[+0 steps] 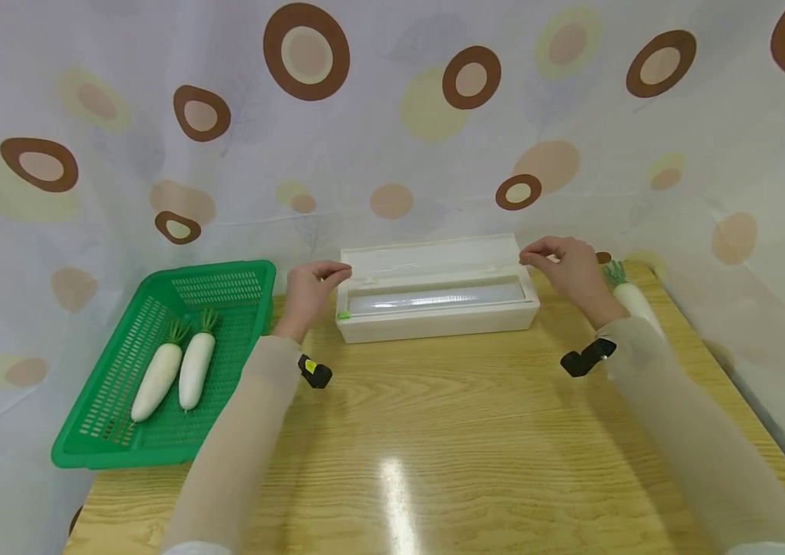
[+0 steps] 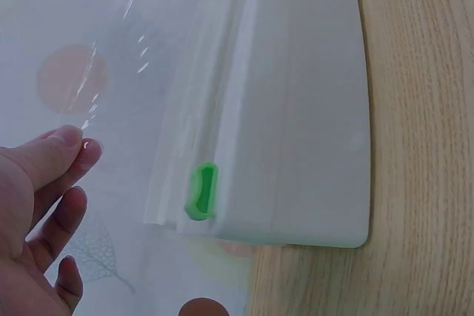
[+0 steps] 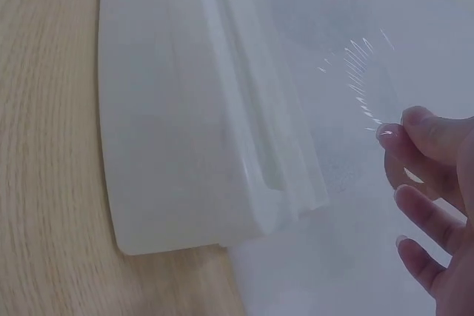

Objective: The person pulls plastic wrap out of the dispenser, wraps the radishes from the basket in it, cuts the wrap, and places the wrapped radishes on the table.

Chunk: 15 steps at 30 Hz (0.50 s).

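Note:
A white cling film dispenser stands at the back of the table, its lid raised. Inside it lies a shiny roll of film. My left hand pinches one corner of the clear cling film between thumb and index finger, beyond the dispenser's left end. At the right end, my right hand pinches the other side of the film, where it gathers into creases. The sheet stretches between both hands above the box. A green slider sits at the dispenser's left end.
To the left, a green plastic basket holds two white radishes with short green stems. Another white radish lies at the far right, partly behind the right forearm. A patterned curtain hangs directly behind the wooden table.

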Each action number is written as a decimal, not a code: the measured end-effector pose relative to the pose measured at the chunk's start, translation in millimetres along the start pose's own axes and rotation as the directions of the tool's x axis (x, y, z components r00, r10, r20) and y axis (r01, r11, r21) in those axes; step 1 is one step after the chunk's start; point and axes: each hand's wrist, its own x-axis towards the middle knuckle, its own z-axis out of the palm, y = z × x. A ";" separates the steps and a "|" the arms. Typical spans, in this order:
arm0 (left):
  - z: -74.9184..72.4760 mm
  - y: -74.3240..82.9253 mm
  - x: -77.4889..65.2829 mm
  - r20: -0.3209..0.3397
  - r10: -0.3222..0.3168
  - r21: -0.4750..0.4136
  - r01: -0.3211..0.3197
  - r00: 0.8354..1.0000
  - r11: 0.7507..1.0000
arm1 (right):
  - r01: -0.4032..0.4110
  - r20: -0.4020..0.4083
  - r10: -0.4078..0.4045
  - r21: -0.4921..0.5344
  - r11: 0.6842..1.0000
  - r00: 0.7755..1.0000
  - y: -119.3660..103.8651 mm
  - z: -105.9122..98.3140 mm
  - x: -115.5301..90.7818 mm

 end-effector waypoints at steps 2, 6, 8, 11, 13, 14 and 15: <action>-4.5 4.2 0.1 0.004 0.008 -0.019 -0.007 1.000 1.000 | -0.003 -0.013 0.004 0.009 1.000 1.000 -3.3 -2.5 0.9; -13.2 8.6 0.8 0.011 0.028 -0.029 -0.028 1.000 0.999 | 0.015 -0.055 -0.013 0.031 0.999 0.998 -8.5 -6.4 1.8; -18.2 10.0 1.0 0.019 0.029 -0.023 -0.029 0.999 0.999 | 0.014 -0.070 -0.011 0.043 0.999 0.997 -11.9 -9.5 1.5; -25.9 13.3 0.9 0.032 0.021 -0.028 -0.020 0.999 0.999 | 0.009 -0.085 -0.003 0.074 0.997 0.996 -16.4 -15.5 1.7; -30.6 16.3 1.1 0.042 0.016 -0.038 -0.015 0.999 0.999 | 0.003 -0.085 0.005 0.098 0.995 0.996 -18.9 -19.8 1.9; -32.6 17.6 1.2 0.047 0.017 -0.043 -0.015 0.999 0.999 | 0.001 -0.085 0.008 0.107 0.994 0.996 -19.5 -21.8 2.5; -34.5 19.5 1.2 0.052 0.020 -0.051 -0.018 0.998 0.999 | 0.001 -0.087 0.009 0.118 0.993 0.996 -20.2 -23.7 3.0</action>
